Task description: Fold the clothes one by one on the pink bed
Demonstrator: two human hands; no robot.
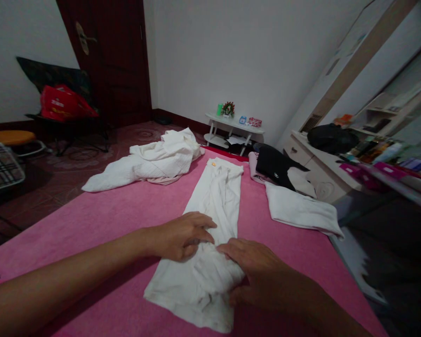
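Observation:
A long white garment [214, 201] lies lengthwise on the pink bed cover, folded narrow, with a small orange-yellow mark near its far end. My left hand [182, 236] is on its middle from the left, fingers bent and closed on the cloth. From the right, my right hand [256, 267] grips a bunched fold of the same garment, thumb low and fingers over the top. The two hands are close together but apart. Creases run through the cloth between them, and its near end spreads wider to the left.
A rumpled white cloth heap [161, 157] sits at the bed's far left. Folded clothes, including a black piece [279, 166] and a white piece [301, 208], lie along the right side. Beyond the pink bed cover [126, 220] stands a small white table [235, 122]; a cluttered dresser [315, 161] is at right.

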